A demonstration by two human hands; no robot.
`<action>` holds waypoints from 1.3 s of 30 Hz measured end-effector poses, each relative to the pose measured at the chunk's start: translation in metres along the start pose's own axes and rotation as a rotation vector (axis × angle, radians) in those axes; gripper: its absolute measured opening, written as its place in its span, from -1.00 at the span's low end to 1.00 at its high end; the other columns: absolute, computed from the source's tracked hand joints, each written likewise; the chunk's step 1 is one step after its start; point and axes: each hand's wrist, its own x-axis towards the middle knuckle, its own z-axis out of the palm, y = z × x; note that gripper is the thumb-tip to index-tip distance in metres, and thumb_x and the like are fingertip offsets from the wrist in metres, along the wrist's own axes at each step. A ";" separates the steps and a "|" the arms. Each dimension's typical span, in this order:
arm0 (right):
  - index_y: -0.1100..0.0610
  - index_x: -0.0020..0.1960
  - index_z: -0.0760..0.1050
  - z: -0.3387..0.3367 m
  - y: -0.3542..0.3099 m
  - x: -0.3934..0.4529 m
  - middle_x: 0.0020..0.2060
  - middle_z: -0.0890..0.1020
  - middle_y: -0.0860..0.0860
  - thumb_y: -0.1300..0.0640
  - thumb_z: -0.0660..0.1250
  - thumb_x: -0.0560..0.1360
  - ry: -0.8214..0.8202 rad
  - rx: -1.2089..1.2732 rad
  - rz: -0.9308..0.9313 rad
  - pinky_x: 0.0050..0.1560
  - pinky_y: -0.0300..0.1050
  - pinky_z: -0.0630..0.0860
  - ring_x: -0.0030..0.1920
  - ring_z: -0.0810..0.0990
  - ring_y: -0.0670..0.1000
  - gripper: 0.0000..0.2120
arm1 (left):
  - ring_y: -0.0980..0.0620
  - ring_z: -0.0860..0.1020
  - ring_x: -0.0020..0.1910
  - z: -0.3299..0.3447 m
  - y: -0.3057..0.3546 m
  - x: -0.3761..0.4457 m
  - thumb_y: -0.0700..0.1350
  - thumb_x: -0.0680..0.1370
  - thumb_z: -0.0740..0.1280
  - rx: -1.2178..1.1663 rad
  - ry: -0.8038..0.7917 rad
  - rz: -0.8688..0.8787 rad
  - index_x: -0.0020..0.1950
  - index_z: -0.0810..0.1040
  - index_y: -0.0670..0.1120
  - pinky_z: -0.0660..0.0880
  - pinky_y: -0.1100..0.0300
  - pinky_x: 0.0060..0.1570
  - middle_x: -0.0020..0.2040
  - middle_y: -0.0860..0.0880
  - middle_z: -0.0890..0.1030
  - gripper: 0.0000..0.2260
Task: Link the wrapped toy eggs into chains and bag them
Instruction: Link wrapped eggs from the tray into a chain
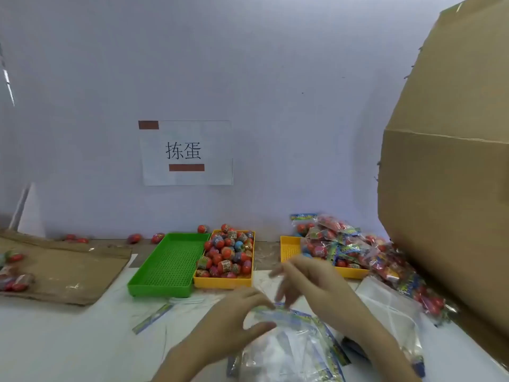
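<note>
Head view showed the left hand (237, 312) pinching a bag (289, 343) at lower centre, right hand (308, 279) loose-fingered above, eggs (228, 255) mid-frame in the tray (223, 282); slick film might have slipped, I judged.

White table (68, 340), green tray (168, 264), two yellow trays (223, 282), brown cardboard sheet (71, 268), clear bags (292, 346)

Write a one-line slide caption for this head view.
Two hands, left and right, open a clear bag beside a yellow tray of eggs.
</note>
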 end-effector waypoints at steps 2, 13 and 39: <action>0.05 0.03 0.62 0.007 0.011 0.038 -0.29 0.70 0.02 0.08 0.17 0.73 0.182 -0.121 -0.022 -0.22 -0.16 0.60 -0.32 0.66 0.00 -0.74 | 0.30 0.40 0.34 0.005 -0.012 0.022 0.40 0.57 0.29 0.054 -0.085 0.035 0.39 0.57 0.15 0.32 0.25 0.38 0.34 0.29 0.53 -0.50; -0.02 0.08 0.55 0.036 0.100 0.089 -0.30 0.64 -0.11 0.14 0.22 0.70 0.403 -0.269 0.105 -0.26 -0.13 0.60 -0.28 0.64 -0.10 -0.86 | 0.20 0.61 0.12 0.034 -0.056 0.039 0.11 0.61 0.32 0.207 0.196 0.225 0.02 0.75 0.15 0.40 0.26 0.14 0.16 0.22 0.69 -0.79; 0.01 -0.05 0.64 0.030 0.087 0.075 -0.27 0.67 0.00 0.25 0.24 0.67 0.356 0.047 0.162 -0.20 -0.11 0.62 -0.26 0.65 0.01 -0.74 | 0.07 0.38 0.51 0.005 -0.035 0.027 0.29 0.59 0.31 -0.147 0.575 -0.194 0.51 0.37 0.26 0.36 0.19 0.37 0.48 0.24 0.40 -0.50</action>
